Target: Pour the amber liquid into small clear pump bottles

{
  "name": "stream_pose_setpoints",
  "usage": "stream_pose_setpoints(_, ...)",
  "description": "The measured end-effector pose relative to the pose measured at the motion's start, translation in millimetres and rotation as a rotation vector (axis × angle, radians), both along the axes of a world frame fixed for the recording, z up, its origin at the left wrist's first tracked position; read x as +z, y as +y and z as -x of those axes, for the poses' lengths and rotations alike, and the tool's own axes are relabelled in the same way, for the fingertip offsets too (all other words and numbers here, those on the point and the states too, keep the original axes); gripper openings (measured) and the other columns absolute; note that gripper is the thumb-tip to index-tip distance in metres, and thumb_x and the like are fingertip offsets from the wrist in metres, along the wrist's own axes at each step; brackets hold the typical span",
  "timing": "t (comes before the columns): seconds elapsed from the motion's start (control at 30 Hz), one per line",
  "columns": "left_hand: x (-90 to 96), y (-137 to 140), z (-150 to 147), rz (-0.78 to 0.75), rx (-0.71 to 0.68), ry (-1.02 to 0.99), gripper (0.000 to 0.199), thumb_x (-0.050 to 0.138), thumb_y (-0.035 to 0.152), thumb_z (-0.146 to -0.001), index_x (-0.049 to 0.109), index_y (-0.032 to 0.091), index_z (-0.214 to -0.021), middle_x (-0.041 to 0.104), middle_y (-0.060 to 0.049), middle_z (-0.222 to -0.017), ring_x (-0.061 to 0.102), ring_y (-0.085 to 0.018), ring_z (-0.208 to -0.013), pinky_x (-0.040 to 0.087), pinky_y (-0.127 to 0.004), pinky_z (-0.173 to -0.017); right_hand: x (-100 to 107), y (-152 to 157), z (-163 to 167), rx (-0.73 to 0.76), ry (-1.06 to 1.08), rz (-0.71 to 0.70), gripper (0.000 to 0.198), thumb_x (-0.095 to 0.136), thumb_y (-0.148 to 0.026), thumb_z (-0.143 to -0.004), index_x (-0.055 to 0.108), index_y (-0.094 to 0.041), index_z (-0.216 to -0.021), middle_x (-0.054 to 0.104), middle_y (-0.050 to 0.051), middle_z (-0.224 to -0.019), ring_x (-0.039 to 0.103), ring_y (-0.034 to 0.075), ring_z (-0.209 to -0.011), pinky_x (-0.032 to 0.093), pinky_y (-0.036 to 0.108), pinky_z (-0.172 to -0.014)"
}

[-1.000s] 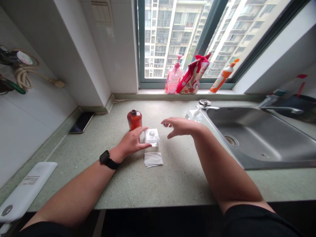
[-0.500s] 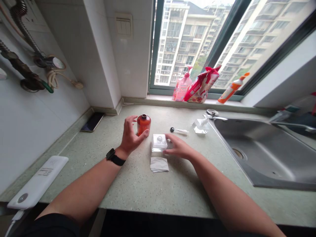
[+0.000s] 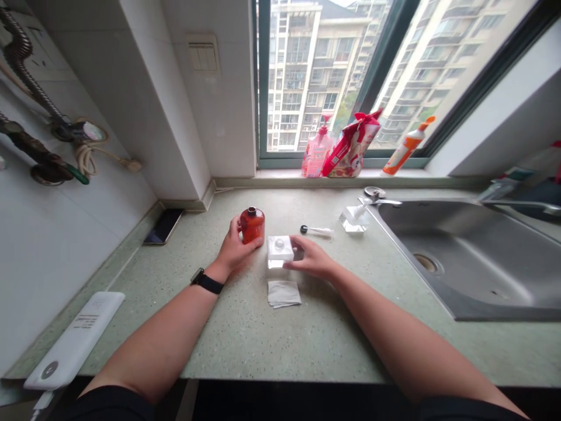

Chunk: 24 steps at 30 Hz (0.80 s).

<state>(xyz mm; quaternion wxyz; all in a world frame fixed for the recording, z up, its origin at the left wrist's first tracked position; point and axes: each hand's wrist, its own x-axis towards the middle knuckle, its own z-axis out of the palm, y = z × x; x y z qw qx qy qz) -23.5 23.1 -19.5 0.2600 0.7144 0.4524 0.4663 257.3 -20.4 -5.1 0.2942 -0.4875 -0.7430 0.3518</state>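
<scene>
My left hand [image 3: 237,248] is wrapped round an amber bottle [image 3: 253,225], its thumb across the front. The bottle stands upright on the counter with its neck uncapped. Just to the right, my right hand [image 3: 312,256] grips the right side of a clear square bottle [image 3: 279,251], thumb in front and fingers behind. This bottle is upright too, and its top shows a round opening. A folded white cloth or tissue [image 3: 284,293] lies flat in front of it. Behind my right hand lies a black-headed pump [image 3: 316,231] with a pale tube.
Another clear block-shaped container [image 3: 354,218] stands by the steel sink [image 3: 464,280]. A phone [image 3: 163,226] and a white power bank [image 3: 76,339] with a cable lie at the left. A pink pump bottle [image 3: 317,152], a red bag [image 3: 353,146] and an orange bottle [image 3: 407,147] line the windowsill.
My left hand has closed round the amber bottle, where its fingers were apart before. My right hand has closed in on the clear bottle. The view has shifted slightly.
</scene>
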Motion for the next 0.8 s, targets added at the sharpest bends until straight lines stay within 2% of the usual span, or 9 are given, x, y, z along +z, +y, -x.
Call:
stream_pose_setpoints(0.2, 0.9, -0.8, -1.7, 0.032, 0.014, 0.016, 0.073, 0.087, 0.049, -0.086, 0.05, 0.024, -0.144, 0.07, -0.015, -0.139, 0.072, -0.03, -0.123, 0.059, -0.05, -0.106, -9.2, 8.0, -4.4, -0.165, 0.244, 0.005, 0.067, 0.09, -0.049, -0.073, 0.065, -0.024, -0.129, 0.075, 0.011, -0.126, 0.073, 0.028, -0.113, 0.058, 0.046, -0.103)
stream_pose_setpoints(0.4, 9.1, -7.8, -3.2, -0.057, -0.011, 0.044, 0.076, 0.089, 0.051, -0.084, 0.055, 0.024, -0.147, 0.069, -0.015, -0.141, 0.069, -0.033, -0.126, 0.056, -0.052, -0.11, -12.7, 16.0, -15.6, -0.349, 0.375, -0.242, 0.072, 0.091, -0.065, -0.072, 0.067, -0.028, -0.13, 0.073, 0.011, -0.13, 0.073, 0.031, -0.114, 0.062, 0.054, -0.1)
stream_pose_setpoints(0.63, 21.0, -19.3, -7.4, -0.258, -0.028, 0.238, 0.072, 0.082, 0.05, -0.091, 0.054, 0.025, -0.153, 0.068, -0.014, -0.14, 0.065, -0.033, -0.127, 0.052, -0.051, -0.114, -6.6, 15.4, -24.8, -0.465, 0.265, -0.522, 0.077, 0.088, -0.069, -0.077, 0.067, -0.029, -0.138, 0.066, 0.012, -0.13, 0.072, 0.031, -0.111, 0.068, 0.05, -0.089)
stream_pose_setpoints(0.8, 26.6, -26.4, -11.8, -0.299, -0.038, 0.337, 0.075, 0.085, 0.047, -0.089, 0.054, 0.026, -0.154, 0.068, -0.012, -0.14, 0.065, -0.034, -0.124, 0.05, -0.05, -0.112, -2.9, 12.6, -27.2, -0.455, 0.134, -0.685, 0.073, 0.086, -0.062, -0.084, 0.065, -0.028, -0.145, 0.066, 0.012, -0.13, 0.069, 0.032, -0.117, 0.068, 0.053, -0.094)
